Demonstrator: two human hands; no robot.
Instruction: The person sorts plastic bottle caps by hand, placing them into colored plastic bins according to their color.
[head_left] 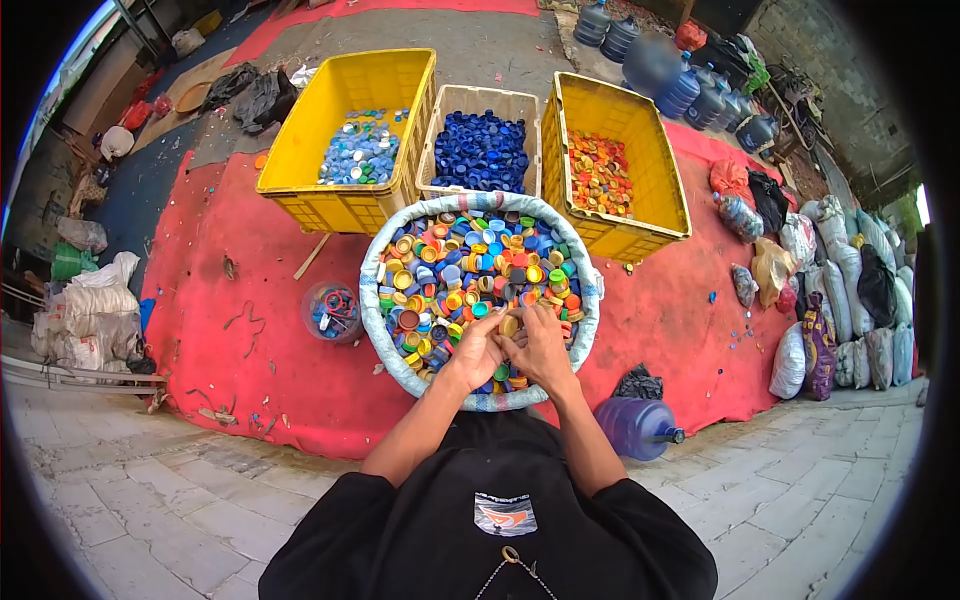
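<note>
A round basket with a pale blue cloth rim point(372, 300) stands right in front of me, full of mixed bottle caps point(450, 270) in many colours. Above the near part of the heap my left hand point(477, 352) and my right hand point(540, 347) meet. Between their fingers is a tan bottle cap point(509, 326), which both hands appear to grip. A teal cap point(481, 310) lies just beyond my left fingertips. Some of the fingers are hidden behind the hands.
Beyond the basket stand a yellow crate point(290, 180) with light blue caps, a white crate point(482, 98) with dark blue caps and another yellow crate point(640, 225) with orange-red caps. A small tub point(332, 311) sits left; a water jug point(637, 428) lies right. Sacks point(850, 290) line the right side.
</note>
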